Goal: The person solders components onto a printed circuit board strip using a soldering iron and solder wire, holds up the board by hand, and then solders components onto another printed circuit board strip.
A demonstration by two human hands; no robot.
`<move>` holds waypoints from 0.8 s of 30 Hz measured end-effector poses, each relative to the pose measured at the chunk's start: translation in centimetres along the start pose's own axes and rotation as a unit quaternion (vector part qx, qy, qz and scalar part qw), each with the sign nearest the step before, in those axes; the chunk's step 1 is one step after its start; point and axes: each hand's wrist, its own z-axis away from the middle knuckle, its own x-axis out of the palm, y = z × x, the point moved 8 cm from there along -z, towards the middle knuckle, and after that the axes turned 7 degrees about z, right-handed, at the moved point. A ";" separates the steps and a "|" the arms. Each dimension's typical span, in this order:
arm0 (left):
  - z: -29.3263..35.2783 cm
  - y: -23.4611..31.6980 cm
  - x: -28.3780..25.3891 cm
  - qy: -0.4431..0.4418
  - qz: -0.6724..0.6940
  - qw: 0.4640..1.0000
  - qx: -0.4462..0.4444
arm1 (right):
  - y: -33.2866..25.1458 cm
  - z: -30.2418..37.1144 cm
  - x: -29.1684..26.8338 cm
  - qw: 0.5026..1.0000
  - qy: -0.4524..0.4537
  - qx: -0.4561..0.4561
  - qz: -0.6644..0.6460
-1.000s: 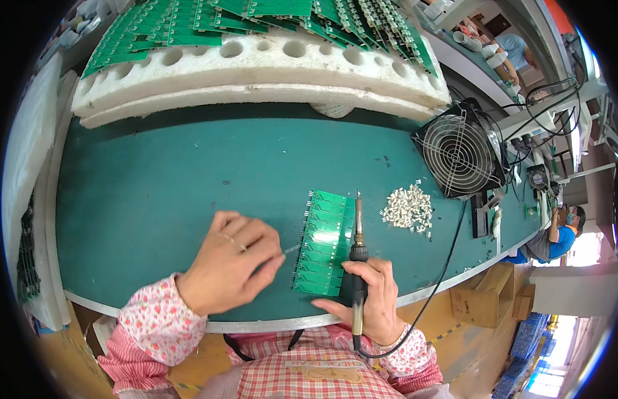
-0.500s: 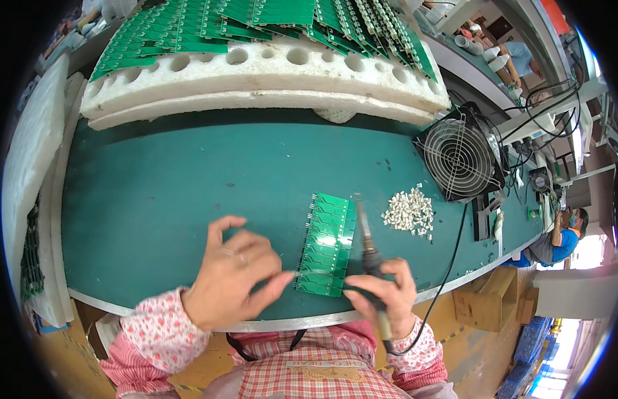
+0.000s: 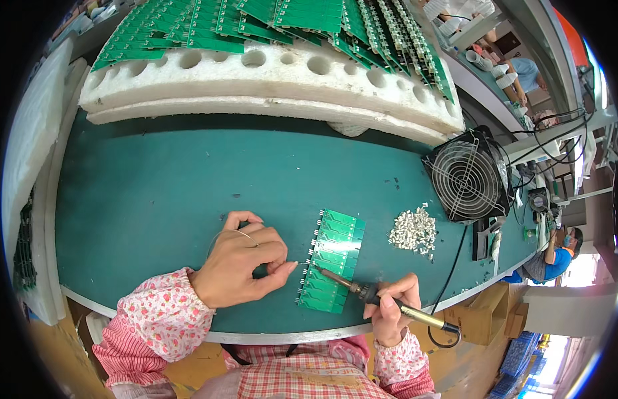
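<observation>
A green circuit board panel (image 3: 325,292) lies on the green table mat, a row of metal pins along its left edge. My right hand (image 3: 394,302) is closed around a soldering iron (image 3: 422,316), which slants leftward over the panel. The iron's tip is at or just above the pin row; contact cannot be told. At the panel's left, my left hand (image 3: 246,266) pinches a thin solder wire (image 3: 239,232), which loops above the knuckles. The wire's end reaches out from the fingertips toward the iron's tip.
Right of the panel sits a pile of small white parts (image 3: 413,231). Beyond it stands a black fan (image 3: 465,176) with a wire grille. White foam blocks (image 3: 275,86) bearing many green boards span the back. More foam (image 3: 33,166) stands at left. Far right, a person in blue (image 3: 558,265) sits.
The soldering iron has swung from upright beside the panel to slanting across it, tip at the pins. My left fingers have drawn together near the pin edge. The whole view has shifted slightly.
</observation>
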 end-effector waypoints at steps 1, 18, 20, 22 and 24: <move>0.0 0.0 0.0 -0.002 0.002 1.000 0.001 | -0.1 0.0 0.0 1.000 0.003 -0.001 0.002; 0.2 -0.2 0.1 -0.016 0.001 1.000 -0.013 | -0.4 0.0 0.4 0.999 -0.009 0.021 0.022; 0.3 -0.3 0.1 -0.016 0.008 1.000 -0.021 | -0.2 0.2 0.3 0.999 -0.005 0.029 0.028; 0.2 -0.2 0.2 -0.018 -0.007 1.000 -0.009 | -0.3 0.0 0.4 0.999 -0.011 0.028 0.034; 0.2 -0.3 0.2 -0.021 -0.010 1.000 -0.014 | -0.2 -0.1 0.5 0.999 -0.019 0.029 0.038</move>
